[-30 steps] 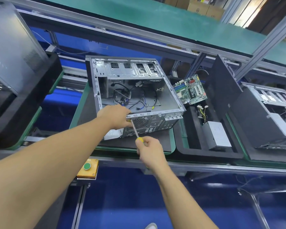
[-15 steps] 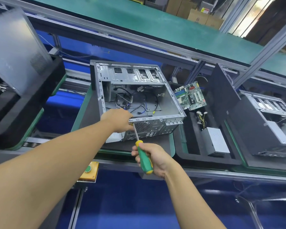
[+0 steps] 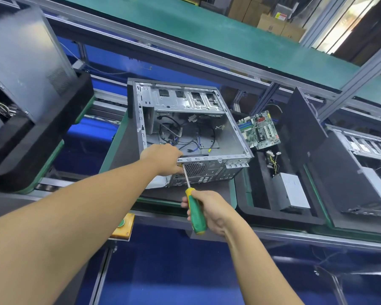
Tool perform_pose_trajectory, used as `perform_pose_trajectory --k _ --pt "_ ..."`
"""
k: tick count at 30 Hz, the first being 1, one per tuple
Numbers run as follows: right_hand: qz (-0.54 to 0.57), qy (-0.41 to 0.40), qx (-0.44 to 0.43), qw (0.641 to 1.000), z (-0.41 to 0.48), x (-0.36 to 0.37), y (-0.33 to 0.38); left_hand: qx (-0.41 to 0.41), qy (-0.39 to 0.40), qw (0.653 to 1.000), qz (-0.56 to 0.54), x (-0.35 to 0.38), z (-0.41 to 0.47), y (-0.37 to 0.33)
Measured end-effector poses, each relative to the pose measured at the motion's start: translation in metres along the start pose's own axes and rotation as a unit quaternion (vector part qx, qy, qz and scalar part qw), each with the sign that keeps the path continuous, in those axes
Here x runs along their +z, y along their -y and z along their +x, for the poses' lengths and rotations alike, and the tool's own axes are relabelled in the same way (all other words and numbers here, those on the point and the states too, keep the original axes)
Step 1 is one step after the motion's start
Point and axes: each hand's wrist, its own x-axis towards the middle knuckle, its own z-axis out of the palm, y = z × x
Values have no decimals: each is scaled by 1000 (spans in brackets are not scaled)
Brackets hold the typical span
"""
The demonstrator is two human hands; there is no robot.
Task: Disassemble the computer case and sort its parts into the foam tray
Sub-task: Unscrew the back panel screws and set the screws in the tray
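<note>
Head view: the open computer case lies on its side on a dark pallet with a green rim, its rear panel facing the person and loose cables inside. The left hand grips the near upper edge of the case at its left corner, fingers curled over the metal rail. The right hand is wrapped round the green and yellow handle of a screwdriver above the pallet's near edge. The shaft slants up to the rear panel, meeting it just beside the left hand and the fan grille; the tip itself is hidden.

Just right of the pallet sits the black foam tray. A circuit board leans at its far end and a grey power supply lies at its near end, with a bundle of wires between them.
</note>
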Motion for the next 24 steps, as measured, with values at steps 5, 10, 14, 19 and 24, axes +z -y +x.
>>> perform_pose_trajectory --k 5,10,14,19,24 --pt "-142 -77 -81 984 -1 7 -11 1 2 1000 -5 -1 0 0" --pt "-63 -28 27 997 -1 7 1 4 0 1000 -9 -3 -3 0" --pt "-91 -69 26 993 1 4 -2 13 7 1000 -5 -3 -3 -1" --pt "-154 -120 -86 977 2 3 -12 1 7 1000 -5 -5 -4 -2" --pt "-131 -96 -70 984 4 4 -13 -7 10 1000 -5 -6 -5 -3"
